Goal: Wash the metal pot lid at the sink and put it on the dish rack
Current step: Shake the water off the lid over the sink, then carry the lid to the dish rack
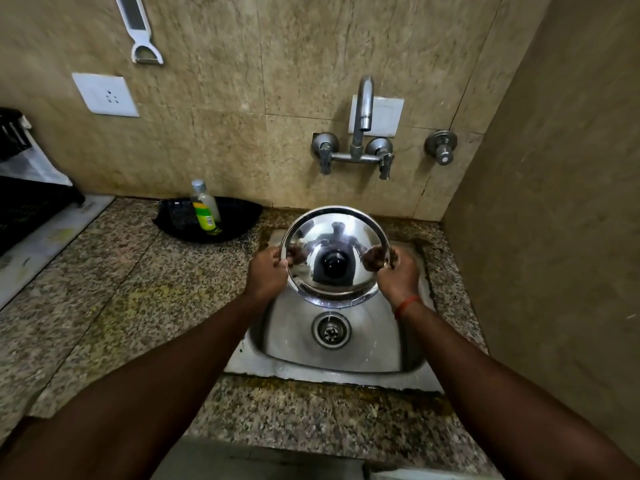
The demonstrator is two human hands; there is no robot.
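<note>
A shiny round metal pot lid (332, 233) with a dark knob at its centre is held upright-tilted above the steel sink (398, 355), its face turned toward me. My left hand (265, 273) grips the lid's left rim and my right hand (398, 275) grips its right rim, fingers curled around the edge. The wall tap (363, 109) stands behind and above the lid; no water is seen running. A black dish rack (24, 202) sits at the far left edge on the counter.
A black tray (239, 216) holding a clear bottle with a green label (205, 209) sits left of the sink. Speckled granite counter (121, 289) surrounds the sink. A wall rises close on the right. A socket and a hanging peeler are on the back wall.
</note>
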